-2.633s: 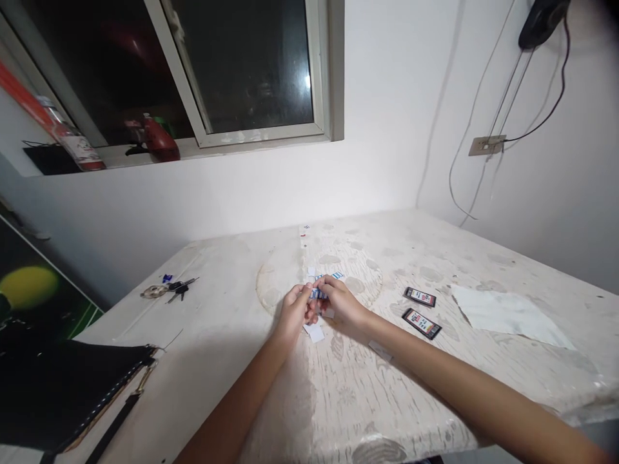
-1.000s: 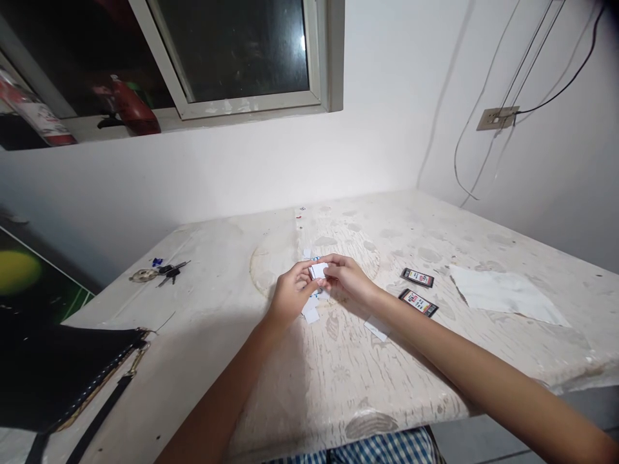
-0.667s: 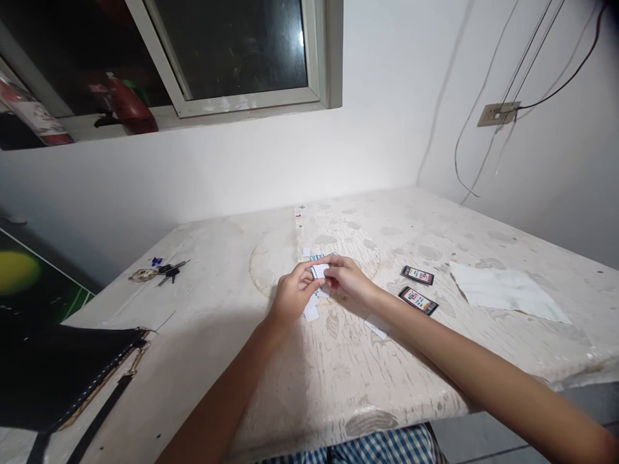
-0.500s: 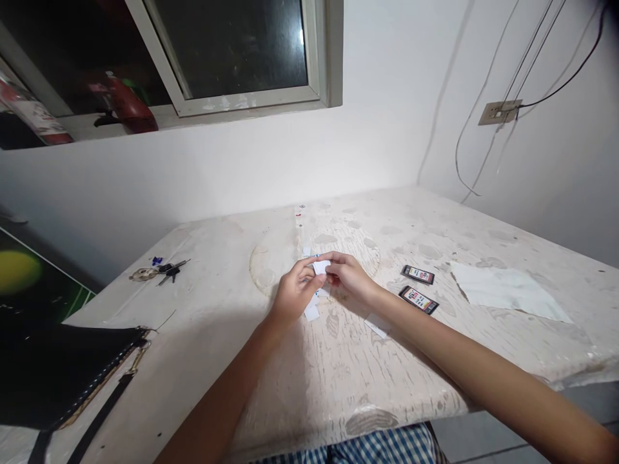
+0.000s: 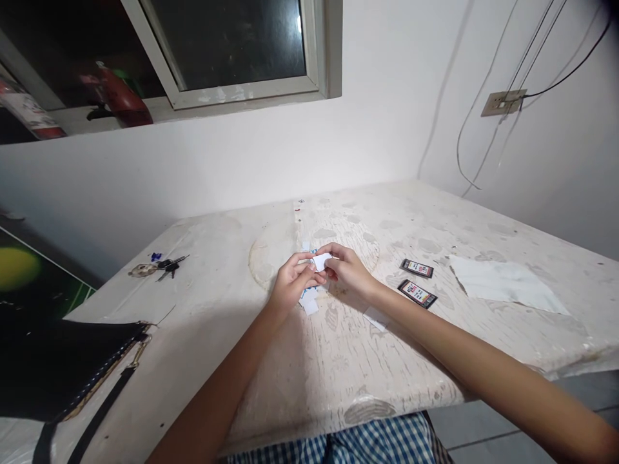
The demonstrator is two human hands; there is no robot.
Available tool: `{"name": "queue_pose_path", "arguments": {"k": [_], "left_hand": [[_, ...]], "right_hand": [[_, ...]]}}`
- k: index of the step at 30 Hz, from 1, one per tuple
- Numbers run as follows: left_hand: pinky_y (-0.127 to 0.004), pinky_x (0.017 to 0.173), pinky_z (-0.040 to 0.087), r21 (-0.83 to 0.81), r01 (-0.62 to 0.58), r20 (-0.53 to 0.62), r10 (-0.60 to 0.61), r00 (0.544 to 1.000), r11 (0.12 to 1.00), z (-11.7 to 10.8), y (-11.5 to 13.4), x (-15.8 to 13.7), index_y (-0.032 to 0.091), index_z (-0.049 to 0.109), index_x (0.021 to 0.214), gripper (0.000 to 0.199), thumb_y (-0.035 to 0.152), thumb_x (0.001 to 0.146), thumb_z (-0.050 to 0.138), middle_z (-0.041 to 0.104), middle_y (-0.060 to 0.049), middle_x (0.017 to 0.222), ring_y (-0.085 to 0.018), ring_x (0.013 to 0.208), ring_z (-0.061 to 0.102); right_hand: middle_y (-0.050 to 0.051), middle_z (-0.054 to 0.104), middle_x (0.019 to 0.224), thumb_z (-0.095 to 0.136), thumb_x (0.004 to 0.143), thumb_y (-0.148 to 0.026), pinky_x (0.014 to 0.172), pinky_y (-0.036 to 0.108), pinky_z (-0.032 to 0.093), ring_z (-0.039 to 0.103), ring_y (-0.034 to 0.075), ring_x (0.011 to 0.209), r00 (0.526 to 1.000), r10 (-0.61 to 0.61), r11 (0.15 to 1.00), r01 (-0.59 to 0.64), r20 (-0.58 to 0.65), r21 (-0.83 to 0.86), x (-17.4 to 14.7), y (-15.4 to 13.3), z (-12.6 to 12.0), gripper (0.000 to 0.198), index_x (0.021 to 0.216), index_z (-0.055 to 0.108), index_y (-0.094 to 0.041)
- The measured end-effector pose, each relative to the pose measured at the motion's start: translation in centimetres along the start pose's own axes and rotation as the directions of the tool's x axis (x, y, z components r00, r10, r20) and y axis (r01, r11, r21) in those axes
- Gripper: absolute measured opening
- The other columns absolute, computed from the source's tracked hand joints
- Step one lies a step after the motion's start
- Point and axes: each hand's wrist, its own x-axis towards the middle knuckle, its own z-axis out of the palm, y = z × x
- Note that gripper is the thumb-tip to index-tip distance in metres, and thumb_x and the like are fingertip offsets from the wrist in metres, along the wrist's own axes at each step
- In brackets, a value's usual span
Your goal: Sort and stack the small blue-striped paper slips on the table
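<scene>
A small white piece of paper (image 5: 321,261) is pinched between both hands above the middle of the table. My left hand (image 5: 291,278) grips its left side, fingers curled. My right hand (image 5: 349,270) has thumb and fingers closed on its right side. Beneath the hands, more small white paper pieces (image 5: 311,305) and some with blue print lie on the table, partly hidden by the fingers. Another white slip (image 5: 376,319) lies flat beside my right forearm.
Two dark printed packets (image 5: 418,293) lie right of my hands, with a white cloth-like sheet (image 5: 507,283) farther right. Keys (image 5: 170,266) rest at the left on the patterned tablecloth (image 5: 358,367). A black bag (image 5: 72,367) with a strap occupies the near left corner. A wall stands behind.
Both hands still hold the white paper, which is now tilted slightly differently. More of the blue-printed pieces under the hands shows. The view has shifted a little.
</scene>
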Motion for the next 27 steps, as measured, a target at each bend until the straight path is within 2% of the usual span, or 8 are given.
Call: {"name": "queue_pose_path", "arguments": {"k": [3,6,10,12,18,22,25,27], "left_hand": [[-0.037,0.081,0.048,-0.046,0.021,-0.003,-0.022,1.0,0.999,0.0,0.0,0.1,0.016,0.05,0.102,0.033,0.034,0.076,0.059,0.062,-0.004,0.068,-0.018,0.077,0.064],[-0.037,0.079,0.048,-0.143,0.07,-0.004,-0.072,0.997,0.987,0.0,0.1,0.2,0.017,0.051,0.098,0.028,0.035,0.077,0.057,0.059,-0.001,0.066,-0.017,0.073,0.063],[-0.036,0.077,0.049,-0.235,0.113,-0.005,-0.118,0.993,0.965,-0.1,0.2,0.3,0.018,0.051,0.09,0.025,0.037,0.076,0.058,0.053,0.001,0.064,-0.014,0.068,0.062],[-0.035,0.078,0.049,-0.247,0.136,-0.005,-0.141,0.99,0.959,-0.2,0.2,0.3,0.018,0.05,0.089,0.026,0.037,0.074,0.06,0.052,0.001,0.064,-0.014,0.069,0.062],[-0.037,0.08,0.048,-0.235,0.181,0.025,-0.18,0.983,0.955,-0.5,0.2,0.3,0.017,0.049,0.088,0.023,0.035,0.076,0.058,0.054,0.0,0.065,-0.015,0.07,0.061],[-0.04,0.076,0.05,-0.064,0.21,0.075,-0.205,0.976,0.976,-0.6,0.3,0.1,0.017,0.047,0.09,0.029,0.036,0.073,0.061,0.056,0.0,0.067,-0.014,0.064,0.061],[-0.04,0.072,0.051,0.041,0.211,0.09,-0.214,0.973,0.977,-0.8,0.3,0.1,0.017,0.044,0.091,0.033,0.036,0.072,0.062,0.058,0.001,0.067,-0.013,0.056,0.06],[-0.039,0.071,0.051,0.047,0.208,0.063,-0.211,0.976,0.977,-0.8,0.3,0.2,0.017,0.043,0.089,0.033,0.037,0.071,0.062,0.059,0.0,0.067,-0.012,0.055,0.06]], "right_hand": [[-0.004,0.05,0.056,0.041,0.064,-0.011,0.049,0.022,0.035,0.047,0.01,0.05,0.999,-0.046,0.999,0.046,0.014,-0.026,-0.1,0.1,-0.1,0.026,0.085,0.054,-0.017],[-0.002,0.052,0.063,0.041,0.068,-0.014,0.054,0.024,0.039,0.05,0.011,0.056,0.99,-0.142,0.984,0.143,0.022,-0.103,-0.2,0.4,-0.2,0.024,0.088,0.054,-0.017],[0.002,0.056,0.08,0.039,0.075,-0.016,0.06,0.026,0.041,0.053,0.012,0.064,0.95,-0.305,0.904,0.312,0.069,-0.294,-0.2,0.8,-0.2,0.024,0.091,0.057,-0.018],[0.002,0.057,0.085,0.038,0.077,-0.016,0.062,0.025,0.041,0.053,0.012,0.067,0.935,-0.346,0.874,0.354,0.085,-0.334,-0.2,1.0,-0.3,0.025,0.092,0.057,-0.019],[0.002,0.057,0.082,0.039,0.077,-0.015,0.058,0.024,0.041,0.053,0.012,0.063,0.95,-0.299,0.889,0.31,0.086,-0.338,-0.1,1.5,-0.4,0.025,0.093,0.057,-0.019],[0.0,0.055,0.073,0.037,0.077,-0.012,0.057,0.025,0.041,0.053,0.012,0.059,0.957,-0.238,0.88,0.285,0.166,-0.38,0.0,1.2,0.1,0.03,0.101,0.053,-0.02],[0.007,0.055,0.098,0.043,0.078,-0.016,0.062,0.028,0.043,0.056,0.014,0.066,0.95,-0.207,0.825,0.297,0.232,-0.481,-0.8,-0.5,-1.2,0.044,0.122,0.041,-0.021],[0.012,0.048,0.116,0.049,0.079,-0.024,0.068,0.031,0.042,0.057,0.018,0.075,0.963,-0.203,0.713,0.27,0.178,-0.647,-2.4,-2.0,-3.6,0.055,0.131,0.032,-0.022]]}}
